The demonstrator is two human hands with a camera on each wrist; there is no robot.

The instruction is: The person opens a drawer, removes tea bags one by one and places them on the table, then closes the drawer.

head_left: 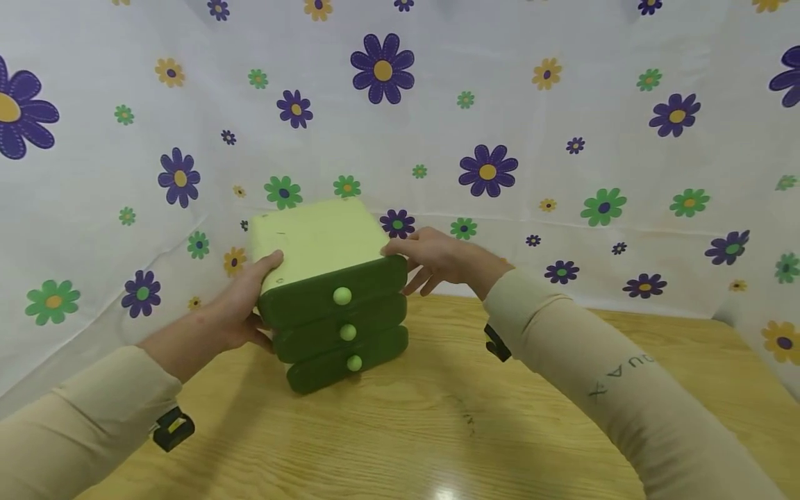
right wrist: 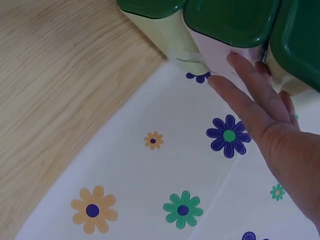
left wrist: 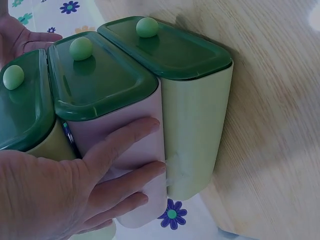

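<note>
A small three-tier drawer box [head_left: 325,232] stands on the wooden table, turned slightly, its front facing me. Its top is pale yellow-green, and the dark green drawer fronts [head_left: 340,344] each carry a round light green knob [head_left: 342,296]. My left hand [head_left: 240,302] grips its left side, thumb over the top edge; in the left wrist view the fingers lie along the pinkish side of the middle tier [left wrist: 135,160]. At the upper right edge, my right hand [head_left: 437,257] touches the box with its thumb, fingers extended beside the right side.
Behind the box hangs a white cloth [head_left: 425,132] printed with purple, yellow and green flowers. The light wood table [head_left: 400,437] spreads in front and to the right. Both sleeves carry dark clips [head_left: 173,429] near the wrists.
</note>
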